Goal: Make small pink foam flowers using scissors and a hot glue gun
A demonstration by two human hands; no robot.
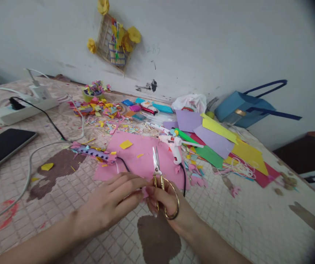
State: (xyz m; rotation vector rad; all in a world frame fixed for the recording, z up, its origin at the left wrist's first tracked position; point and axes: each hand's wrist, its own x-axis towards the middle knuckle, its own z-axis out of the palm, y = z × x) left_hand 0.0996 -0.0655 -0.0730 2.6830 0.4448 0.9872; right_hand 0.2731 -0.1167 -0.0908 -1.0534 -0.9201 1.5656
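Note:
My right hand [167, 200] is closed round the gold handles of a pair of scissors [156, 163], whose silver blades point up and away from me. A small pink paper piece [144, 192] sits between the fingertips of both hands. My left hand [119, 198] reaches in from the left with its fingers together, pinching at that piece. Beyond the hands lies a large pink sheet [143, 154] with yellow scraps on it. A white glue gun [176, 146] rests on the sheet's right side. The decorated purple strip [94, 152] lies at its left.
A phone [6, 148] and a white power strip [22, 110] with cables are on the left. Paper scraps [97, 108] and a small pot [93, 94] are at the back. Coloured sheets [215, 139], white string [237, 168] and a blue bag [242, 110] lie to the right.

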